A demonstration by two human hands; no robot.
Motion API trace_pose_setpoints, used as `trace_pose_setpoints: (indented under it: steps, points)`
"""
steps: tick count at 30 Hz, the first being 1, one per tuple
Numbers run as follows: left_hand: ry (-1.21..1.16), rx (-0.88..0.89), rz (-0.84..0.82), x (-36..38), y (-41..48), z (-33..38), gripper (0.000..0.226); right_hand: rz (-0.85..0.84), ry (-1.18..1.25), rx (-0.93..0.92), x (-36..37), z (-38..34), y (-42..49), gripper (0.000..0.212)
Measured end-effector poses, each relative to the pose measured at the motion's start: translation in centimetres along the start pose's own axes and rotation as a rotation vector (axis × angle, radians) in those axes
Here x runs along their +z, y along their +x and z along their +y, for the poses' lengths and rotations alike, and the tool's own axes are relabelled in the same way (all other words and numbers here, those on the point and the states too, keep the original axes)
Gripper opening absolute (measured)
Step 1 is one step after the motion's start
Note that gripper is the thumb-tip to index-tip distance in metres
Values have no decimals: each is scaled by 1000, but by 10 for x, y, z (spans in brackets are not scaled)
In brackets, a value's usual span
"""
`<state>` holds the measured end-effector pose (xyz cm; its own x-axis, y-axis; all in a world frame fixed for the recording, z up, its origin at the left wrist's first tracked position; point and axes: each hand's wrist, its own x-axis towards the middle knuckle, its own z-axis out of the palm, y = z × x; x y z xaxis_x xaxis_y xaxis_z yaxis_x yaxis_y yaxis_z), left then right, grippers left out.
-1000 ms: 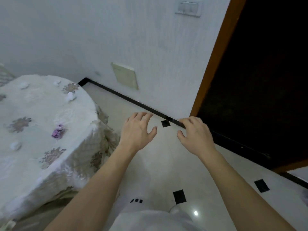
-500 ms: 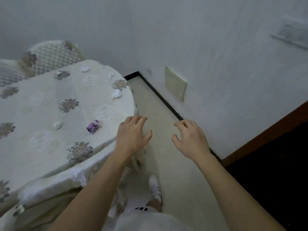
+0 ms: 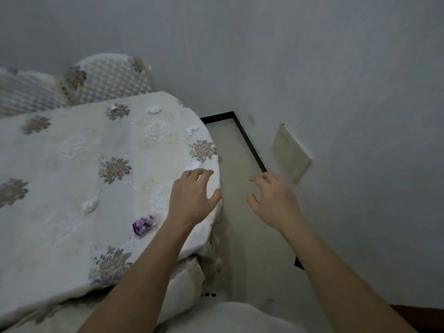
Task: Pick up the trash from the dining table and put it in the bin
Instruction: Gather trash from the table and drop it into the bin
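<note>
The dining table (image 3: 72, 164) wears a cream cloth with brown flower prints. A crumpled purple wrapper (image 3: 143, 224) lies near its right edge. Several white paper balls are scattered on the cloth: one (image 3: 90, 205) left of the wrapper, one (image 3: 192, 130) near the far right rim, one (image 3: 153, 109) at the back. Another white scrap (image 3: 195, 165) sits just beyond my left fingertips. My left hand (image 3: 192, 197) hovers open over the table's right edge, right of the wrapper. My right hand (image 3: 274, 200) is open over the floor, empty. No bin is in view.
Two quilted chair backs (image 3: 105, 78) stand behind the table. A narrow strip of floor (image 3: 242, 212) runs between the table and the white wall (image 3: 336, 80), which carries a cream cover plate (image 3: 289, 153). My own light trousers fill the bottom edge.
My view has swung left from the dark doorway to the table. Both open hands have travelled with it; the left one now sits over the table's edge instead of over the floor.
</note>
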<state>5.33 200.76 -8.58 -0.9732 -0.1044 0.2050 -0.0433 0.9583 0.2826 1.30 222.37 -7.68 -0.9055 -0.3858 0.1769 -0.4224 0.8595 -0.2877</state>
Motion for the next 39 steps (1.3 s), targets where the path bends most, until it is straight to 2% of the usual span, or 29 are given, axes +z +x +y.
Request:
trace_pose_setpoints:
  steps: [8, 11, 15, 21, 30, 35, 39]
  points:
    - [6, -194, 20, 22, 57, -42, 50, -109, 43, -167, 37, 0, 113, 30]
    - [46, -319, 27, 28, 75, -59, 47, -164, 123, -262, 51, -8, 160, 38]
    - [61, -519, 55, 31, 95, -76, 51, -226, 189, -414, 74, -19, 226, 30]
    - [92, -827, 82, 25, 90, -84, 52, -320, 259, -656, 98, -41, 289, 36]
    - [89, -1242, 242, 13, 7, -70, 61, -506, 264, -1020, 127, -112, 292, 36]
    - [75, -1363, 289, 20, -38, -66, 44, -590, 254, -1113, 140, -148, 265, 38]
    - [-4, -1408, 308, 32, -61, -69, 45, -646, 215, -1133, 146, -166, 243, 40]
